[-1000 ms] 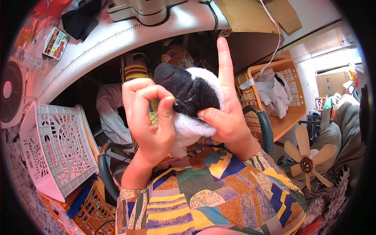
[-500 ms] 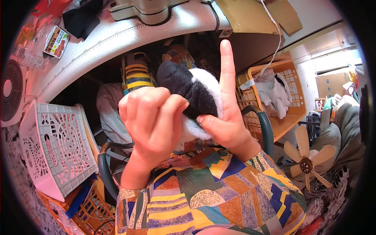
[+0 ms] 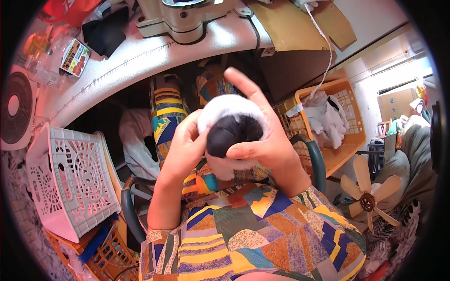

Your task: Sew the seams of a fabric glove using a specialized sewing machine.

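Note:
A soft fuzzy piece (image 3: 224, 131), white around a black padded middle, is held above my lap in the head view. My left hand (image 3: 180, 150) grips its left side with curled fingers, the thumb against the edge. My right hand (image 3: 274, 145) holds the right side, its thumb pressed across the black part and its index finger raised toward the upper left. The piece's back and some fingertips behind it are hidden, and a pale fluffy part hangs below it.
Above are a worktable (image 3: 112, 75) with a machine (image 3: 173, 25) and cardboard (image 3: 281, 33). A white crate (image 3: 75, 182) stands left; an orange basket of white cloth (image 3: 347, 150) and a bladed fan (image 3: 368, 201) are right. Chair arms (image 3: 316, 168) flank me.
The piece has turned, so white fluff now rims its top and left. My left hand has shifted round its side, and my right index finger has tilted down to the left.

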A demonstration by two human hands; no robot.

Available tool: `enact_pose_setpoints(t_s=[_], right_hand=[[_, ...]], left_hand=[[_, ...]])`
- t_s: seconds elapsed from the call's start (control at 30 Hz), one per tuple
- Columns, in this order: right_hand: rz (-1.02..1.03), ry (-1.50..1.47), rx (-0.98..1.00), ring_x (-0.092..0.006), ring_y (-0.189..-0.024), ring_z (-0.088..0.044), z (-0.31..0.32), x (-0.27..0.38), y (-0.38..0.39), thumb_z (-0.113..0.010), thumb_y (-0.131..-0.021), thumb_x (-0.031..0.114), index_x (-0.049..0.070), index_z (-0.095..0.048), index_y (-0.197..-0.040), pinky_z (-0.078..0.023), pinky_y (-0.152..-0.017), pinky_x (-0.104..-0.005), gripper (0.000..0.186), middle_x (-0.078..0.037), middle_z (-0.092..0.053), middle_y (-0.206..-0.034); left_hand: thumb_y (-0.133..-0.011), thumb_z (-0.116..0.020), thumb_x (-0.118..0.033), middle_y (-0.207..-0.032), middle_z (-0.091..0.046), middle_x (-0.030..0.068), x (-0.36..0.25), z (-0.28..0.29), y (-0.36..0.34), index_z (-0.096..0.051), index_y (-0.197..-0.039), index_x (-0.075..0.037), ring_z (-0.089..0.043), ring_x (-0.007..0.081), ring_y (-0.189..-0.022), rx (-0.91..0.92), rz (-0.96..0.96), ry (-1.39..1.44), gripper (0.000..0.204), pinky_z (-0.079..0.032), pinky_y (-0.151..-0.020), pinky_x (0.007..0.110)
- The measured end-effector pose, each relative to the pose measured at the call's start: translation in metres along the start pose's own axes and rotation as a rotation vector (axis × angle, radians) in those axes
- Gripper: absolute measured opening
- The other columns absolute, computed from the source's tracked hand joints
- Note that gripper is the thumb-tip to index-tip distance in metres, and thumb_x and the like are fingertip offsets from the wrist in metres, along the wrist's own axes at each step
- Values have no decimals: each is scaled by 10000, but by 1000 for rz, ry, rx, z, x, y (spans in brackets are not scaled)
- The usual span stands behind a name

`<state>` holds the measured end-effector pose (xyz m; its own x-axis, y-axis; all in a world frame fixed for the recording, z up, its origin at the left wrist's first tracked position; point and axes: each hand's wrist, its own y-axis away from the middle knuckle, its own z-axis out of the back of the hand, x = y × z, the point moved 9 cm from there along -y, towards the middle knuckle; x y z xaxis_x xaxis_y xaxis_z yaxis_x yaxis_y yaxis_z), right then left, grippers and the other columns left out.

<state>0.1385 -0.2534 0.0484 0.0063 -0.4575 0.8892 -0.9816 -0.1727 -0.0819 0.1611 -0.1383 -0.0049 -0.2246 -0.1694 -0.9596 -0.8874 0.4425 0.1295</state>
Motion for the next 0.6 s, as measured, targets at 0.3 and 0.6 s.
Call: enact_pose_setpoints(t_s=[0.3, 0.6], right_hand=[[549, 1032, -580, -146, -743, -569, 47, 17, -13, -739, -689, 71, 29, -549, -1180, -486, -684, -299, 528, -54, -590, -834], [767, 1196, -312, -324, -822, -647, -12, 23, 42, -621, -769, -24, -6, -612, -954, -522, -722, -376, 187, -164, -650, -915]], left_hand=[[-737, -643, -82, -881, -538, 201, -50, -80, 47, -528, -930, 43, -543, 393, -784, -160, -925, -1098, 256, -456, -709, 459], [-728, -576, -57, -906, -543, 207, -67, -42, 28, -537, -965, 39, -524, 402, -802, -372, -879, -1035, 258, -438, -704, 473]])
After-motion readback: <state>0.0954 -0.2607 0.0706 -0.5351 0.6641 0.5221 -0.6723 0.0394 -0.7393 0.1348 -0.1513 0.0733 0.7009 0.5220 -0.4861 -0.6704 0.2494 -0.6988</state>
